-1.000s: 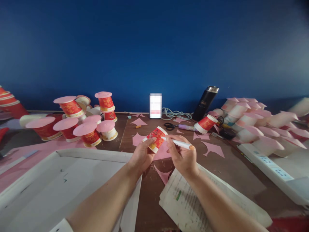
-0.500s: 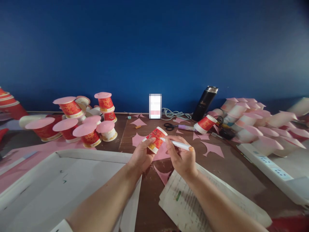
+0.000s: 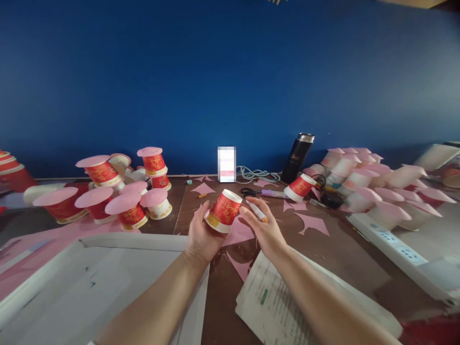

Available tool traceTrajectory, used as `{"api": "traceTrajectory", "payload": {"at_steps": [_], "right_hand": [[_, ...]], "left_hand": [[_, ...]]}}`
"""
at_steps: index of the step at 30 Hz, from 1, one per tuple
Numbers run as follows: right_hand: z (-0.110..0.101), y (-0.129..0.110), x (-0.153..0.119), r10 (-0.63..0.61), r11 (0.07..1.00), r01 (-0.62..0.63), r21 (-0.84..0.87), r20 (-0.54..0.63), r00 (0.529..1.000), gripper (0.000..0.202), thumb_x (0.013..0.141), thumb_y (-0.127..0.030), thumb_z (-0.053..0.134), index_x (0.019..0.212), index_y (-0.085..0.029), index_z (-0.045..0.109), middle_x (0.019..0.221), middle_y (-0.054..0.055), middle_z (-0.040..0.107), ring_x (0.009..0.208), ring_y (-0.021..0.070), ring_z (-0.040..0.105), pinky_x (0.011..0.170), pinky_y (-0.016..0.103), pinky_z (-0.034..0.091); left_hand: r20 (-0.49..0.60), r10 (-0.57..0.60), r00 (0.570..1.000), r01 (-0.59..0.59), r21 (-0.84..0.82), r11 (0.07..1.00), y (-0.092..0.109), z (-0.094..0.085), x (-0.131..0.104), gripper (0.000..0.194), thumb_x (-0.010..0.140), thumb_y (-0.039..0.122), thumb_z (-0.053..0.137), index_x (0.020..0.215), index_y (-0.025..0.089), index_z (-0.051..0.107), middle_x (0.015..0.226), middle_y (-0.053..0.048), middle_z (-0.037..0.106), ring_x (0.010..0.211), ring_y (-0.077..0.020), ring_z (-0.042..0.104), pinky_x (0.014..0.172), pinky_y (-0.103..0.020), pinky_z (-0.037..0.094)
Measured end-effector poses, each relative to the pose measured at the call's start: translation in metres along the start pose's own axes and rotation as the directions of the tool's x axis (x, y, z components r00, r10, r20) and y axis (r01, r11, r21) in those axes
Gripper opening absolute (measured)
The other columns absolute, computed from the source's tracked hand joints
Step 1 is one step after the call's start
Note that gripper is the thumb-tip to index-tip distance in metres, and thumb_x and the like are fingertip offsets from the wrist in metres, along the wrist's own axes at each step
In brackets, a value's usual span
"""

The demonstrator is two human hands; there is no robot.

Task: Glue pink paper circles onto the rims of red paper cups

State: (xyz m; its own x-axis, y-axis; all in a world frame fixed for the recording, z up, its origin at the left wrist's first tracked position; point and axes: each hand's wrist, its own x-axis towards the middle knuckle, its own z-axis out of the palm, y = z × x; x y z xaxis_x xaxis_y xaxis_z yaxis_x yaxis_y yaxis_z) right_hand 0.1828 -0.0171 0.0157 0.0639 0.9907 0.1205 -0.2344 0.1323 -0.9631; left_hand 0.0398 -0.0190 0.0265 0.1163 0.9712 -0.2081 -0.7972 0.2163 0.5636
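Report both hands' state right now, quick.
Left hand: holding a red-and-white paper cup, tilted.
Right hand: closed on a white pen with an orange end.

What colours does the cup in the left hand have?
The cup is red with gold print and white edges; head view.

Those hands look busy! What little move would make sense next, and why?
Probably to bring the white pen closer to the red cup: the left hand supports the tilted cup, and the right hand holds the pen just beside it, its orange end pointing away from the cup.
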Motion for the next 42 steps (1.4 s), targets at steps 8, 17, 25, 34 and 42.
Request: {"api": "traceTrajectory", "payload": {"at_steps": [8,17,25,34,42], "right_hand": [[0.017,0.004,-0.012,-0.019,1.0,0.022,-0.022,0.141,0.99,0.06,0.06,-0.034,0.081,0.11,-0.024,0.049,0.107,0.004,0.066,0.098,0.0206,0.066,0.082,0.035,0.056],[0.018,0.007,-0.005,0.02,0.994,-0.025,0.105,0.054,0.998,0.049,0.063,-0.034,0.079,0.102,-0.018,0.054,0.095,0.005,0.068,0.09,0.0205,0.067,0.086,0.036,0.052],[-0.006,0.013,0.016,0.099,0.992,-0.09,0.088,-0.112,0.989,0.052,0.065,-0.045,0.077,0.104,-0.017,0.055,0.09,0.005,0.068,0.077,0.0168,0.067,0.069,0.028,0.053],[-0.002,0.016,0.013,0.108,0.993,-0.095,0.07,-0.196,0.975,0.057,0.065,-0.048,0.076,0.11,-0.02,0.054,0.089,0.003,0.067,0.082,0.017,0.066,0.072,0.029,0.054],[-0.005,0.017,0.015,0.145,0.989,-0.143,0.025,-0.197,0.97,0.049,0.071,-0.05,0.07,0.109,-0.023,0.056,0.094,0.006,0.068,0.085,0.0205,0.067,0.059,0.026,0.054]], "left_hand": [[0.149,-0.131,0.98,0.141,-0.057,0.988,-0.002,-0.004,-0.002,0.063,0.081,0.064,0.047,0.099,0.007,0.068,0.088,-0.016,0.071,0.084,-0.0268,0.067,0.076,-0.038,0.055],[0.062,-0.108,0.992,0.114,-0.101,0.988,-0.012,-0.002,0.0,0.047,0.086,0.051,0.05,0.092,0.008,0.068,0.088,-0.013,0.07,0.082,-0.0189,0.067,0.079,-0.028,0.054],[0.096,-0.093,0.991,0.08,0.124,0.989,-0.022,-0.009,0.002,0.024,0.079,0.025,0.068,0.101,0.013,0.067,0.099,-0.008,0.068,0.075,-0.0096,0.063,0.072,-0.021,0.054],[-0.08,-0.052,0.995,0.054,0.03,0.998,-0.017,-0.012,0.01,0.007,0.083,0.006,0.057,0.082,0.009,0.063,0.073,-0.004,0.061,0.064,-0.0066,0.06,0.06,-0.016,0.054],[-0.099,-0.046,0.994,0.039,-0.075,0.996,-0.004,-0.013,0.016,0.012,0.089,0.005,0.046,0.083,0.008,0.057,0.078,-0.005,0.058,0.06,-0.0047,0.058,0.052,-0.014,0.051]]}}
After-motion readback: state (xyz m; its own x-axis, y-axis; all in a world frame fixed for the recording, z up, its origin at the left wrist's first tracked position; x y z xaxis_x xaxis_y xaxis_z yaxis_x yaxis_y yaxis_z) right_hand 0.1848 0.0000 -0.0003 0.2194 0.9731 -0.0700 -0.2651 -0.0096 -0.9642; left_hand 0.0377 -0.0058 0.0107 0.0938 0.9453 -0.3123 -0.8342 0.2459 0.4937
